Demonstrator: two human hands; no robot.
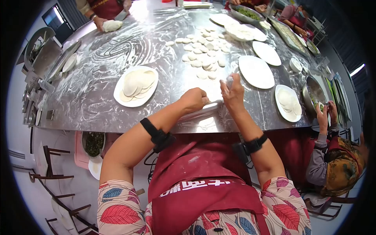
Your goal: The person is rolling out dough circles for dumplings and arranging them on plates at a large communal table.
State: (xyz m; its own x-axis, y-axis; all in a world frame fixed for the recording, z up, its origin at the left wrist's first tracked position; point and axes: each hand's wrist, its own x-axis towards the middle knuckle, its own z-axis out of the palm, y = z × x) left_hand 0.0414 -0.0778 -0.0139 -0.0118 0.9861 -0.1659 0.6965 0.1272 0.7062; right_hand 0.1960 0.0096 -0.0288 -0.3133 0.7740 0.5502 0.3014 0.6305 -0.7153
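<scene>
My left hand (pixel 194 99) is closed low over the steel table, its fingers curled; what it holds, if anything, is hidden. My right hand (pixel 234 94) is closed, fingers bent around a small greyish thing I cannot make out. Between and just below the hands lies a pale, shiny bar-like shape (pixel 206 108), partly blurred. Several small flattened dough pieces (pixel 203 58) are spread on the table beyond my hands. To the left, a white plate (pixel 118 92) bears a stack of round dough wrappers (pixel 137 83).
On the right are empty white plates (pixel 256 72), a plate of wrappers (pixel 288 102) and a metal bowl (pixel 313 92) beside a co-worker's hands (pixel 322 117). Across the table, another person's hand touches a dough lump (pixel 112 26). The table's front edge (pixel 98 130) is near my waist.
</scene>
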